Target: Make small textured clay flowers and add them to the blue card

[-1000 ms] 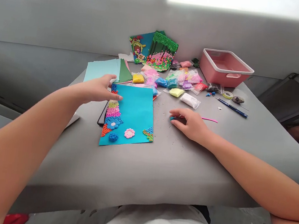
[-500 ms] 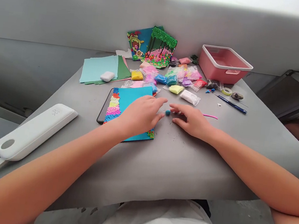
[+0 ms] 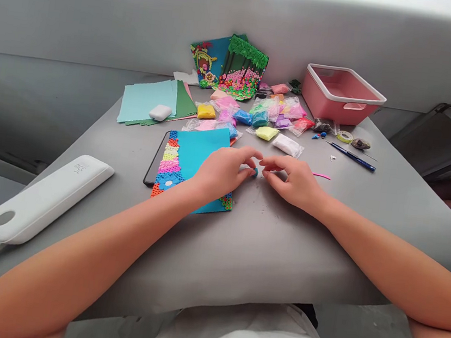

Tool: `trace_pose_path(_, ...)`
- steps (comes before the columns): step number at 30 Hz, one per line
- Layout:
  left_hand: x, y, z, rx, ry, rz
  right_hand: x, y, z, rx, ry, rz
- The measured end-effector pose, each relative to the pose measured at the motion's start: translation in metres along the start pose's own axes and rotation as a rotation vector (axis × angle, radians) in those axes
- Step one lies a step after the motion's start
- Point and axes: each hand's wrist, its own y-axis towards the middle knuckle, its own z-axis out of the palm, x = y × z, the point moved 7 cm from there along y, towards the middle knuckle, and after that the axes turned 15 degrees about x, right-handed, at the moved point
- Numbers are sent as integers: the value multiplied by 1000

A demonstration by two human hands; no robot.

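My left hand [image 3: 225,170] has its thumb and fingertips closed around a small teal-blue ball of clay [image 3: 255,172], at table height. Just right of it my right hand [image 3: 294,181] rests with curled fingers, thumb and fingers slightly apart and nothing visible between them. The fingertips of both hands nearly meet. Under my left wrist lies a blue card [image 3: 201,147] decorated with bands of coloured clay rings and a blue flower. A dark-edged flat board [image 3: 153,165] shows beneath the card's left side. Beyond my right hand is a thin pink strip [image 3: 322,176].
Several clay packets, including a yellow one [image 3: 266,133] and a white one [image 3: 288,145], lie behind my hands. A pink basket [image 3: 331,108], a blue pen-like tool [image 3: 352,156], paper sheets [image 3: 149,99], a white earbud case [image 3: 160,112] and a power bank [image 3: 51,197] surround them.
My left hand has moved right and its fingers have closed on the clay ball, which lay between the hands. My right hand has shifted slightly to the right. The view moved a little.
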Motion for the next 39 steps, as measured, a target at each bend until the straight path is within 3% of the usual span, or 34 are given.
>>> trace_pose_path(17,20,-9,3,-32,-55,-11,-4,21,16,76,-54,-9)
trace_pose_path(39,14,-12,4,-54,-37,-47,-1,22,17,81,-52,31)
